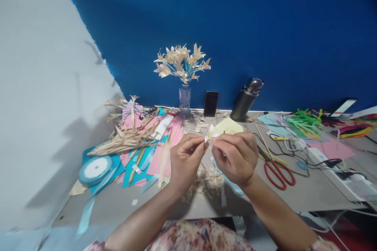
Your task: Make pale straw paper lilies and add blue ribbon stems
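Note:
Between my fingertips, above the middle of the table, is a small cream flower [211,133] that looks made of dried husk. My left hand [188,157] pinches it from the left, thumb and forefinger together. From the other side my right hand [237,155] pinches it too, with the remaining fingers curled in. The flower's lower end is partly hidden by the fingers. Below my hands lies a heap of husk scraps [206,184]. Behind them a clear glass vase [184,100] holds a bunch of similar husk flowers [182,62] on blue stems.
To the left are dried husks [123,141], a ribbon spool [96,169] and coloured paper [173,127]. A phone [211,103] and a flask [246,100] stand by the blue wall. At right lie red-handled scissors [278,173], a power strip [332,176], cables and green pipe cleaners [306,121].

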{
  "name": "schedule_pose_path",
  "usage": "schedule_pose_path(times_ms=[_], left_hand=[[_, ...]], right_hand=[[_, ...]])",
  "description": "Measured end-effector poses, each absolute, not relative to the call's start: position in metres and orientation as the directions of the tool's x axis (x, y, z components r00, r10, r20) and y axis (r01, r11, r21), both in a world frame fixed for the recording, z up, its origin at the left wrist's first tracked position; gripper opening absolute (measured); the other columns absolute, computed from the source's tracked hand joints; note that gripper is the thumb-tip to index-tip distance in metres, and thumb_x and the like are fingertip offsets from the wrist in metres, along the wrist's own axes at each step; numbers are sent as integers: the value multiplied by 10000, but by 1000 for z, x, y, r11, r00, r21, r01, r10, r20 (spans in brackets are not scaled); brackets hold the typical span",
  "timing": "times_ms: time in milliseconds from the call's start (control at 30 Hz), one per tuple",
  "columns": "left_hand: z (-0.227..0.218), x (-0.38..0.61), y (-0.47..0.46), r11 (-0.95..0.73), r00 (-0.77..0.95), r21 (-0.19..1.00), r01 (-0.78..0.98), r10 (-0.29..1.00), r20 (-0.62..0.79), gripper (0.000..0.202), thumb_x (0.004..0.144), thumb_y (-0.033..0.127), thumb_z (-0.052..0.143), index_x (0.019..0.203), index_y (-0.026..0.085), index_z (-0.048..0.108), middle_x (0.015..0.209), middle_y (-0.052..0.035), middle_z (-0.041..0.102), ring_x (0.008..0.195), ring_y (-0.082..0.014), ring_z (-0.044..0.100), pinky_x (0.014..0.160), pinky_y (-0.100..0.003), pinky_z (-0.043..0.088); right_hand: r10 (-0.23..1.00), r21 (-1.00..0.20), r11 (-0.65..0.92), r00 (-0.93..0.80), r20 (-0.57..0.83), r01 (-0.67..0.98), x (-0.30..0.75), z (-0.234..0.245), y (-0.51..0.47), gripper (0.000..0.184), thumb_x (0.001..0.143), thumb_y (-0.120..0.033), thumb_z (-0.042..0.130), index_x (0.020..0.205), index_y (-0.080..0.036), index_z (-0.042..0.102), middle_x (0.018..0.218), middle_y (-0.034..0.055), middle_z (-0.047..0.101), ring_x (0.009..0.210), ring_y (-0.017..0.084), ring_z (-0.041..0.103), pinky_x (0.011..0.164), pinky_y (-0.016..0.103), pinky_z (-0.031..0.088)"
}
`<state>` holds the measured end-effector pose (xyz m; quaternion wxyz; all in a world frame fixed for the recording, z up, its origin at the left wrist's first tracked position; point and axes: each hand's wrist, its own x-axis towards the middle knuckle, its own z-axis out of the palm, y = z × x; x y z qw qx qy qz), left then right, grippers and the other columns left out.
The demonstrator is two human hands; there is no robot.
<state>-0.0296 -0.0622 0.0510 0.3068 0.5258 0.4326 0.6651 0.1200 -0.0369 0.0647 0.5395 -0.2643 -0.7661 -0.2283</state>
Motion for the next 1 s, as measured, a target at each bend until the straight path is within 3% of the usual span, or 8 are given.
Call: schedule_pose_path(times_ms=[333, 733, 1000], left_hand=[[49, -33, -64, -376, -241, 926, -44, 903, 355, 108, 795, 260, 779, 728, 175, 776, 690, -19, 630, 651, -123, 543, 558, -224, 409], [43, -32, -65, -432, -253, 901, -26, 875, 412, 108, 799, 269, 773, 745, 175, 775, 702, -23, 643, 665, -132, 560, 605, -246, 446], [40, -35, -66, -375, -215, 922, -94, 912, 349, 124, 802, 288, 784, 749, 176, 776, 693, -16, 612, 626, -118, 510, 564, -240, 403]], right_hand=[[197, 6, 797, -269, 943, 604, 116, 76, -42, 242, 813, -60, 725, 949, -246, 650, 845, 22, 764, 755, 181, 612, 731, 331, 505], [276, -91, 788, -218, 936, 609, 108, 81, -46, 250, 823, -70, 733, 992, -228, 638, 861, 42, 736, 766, 190, 636, 738, 350, 517], [324, -167, 811, -194, 926, 560, 109, 88, -51, 207, 850, -71, 691, 978, -225, 639, 857, 44, 726, 764, 202, 662, 717, 375, 518]])
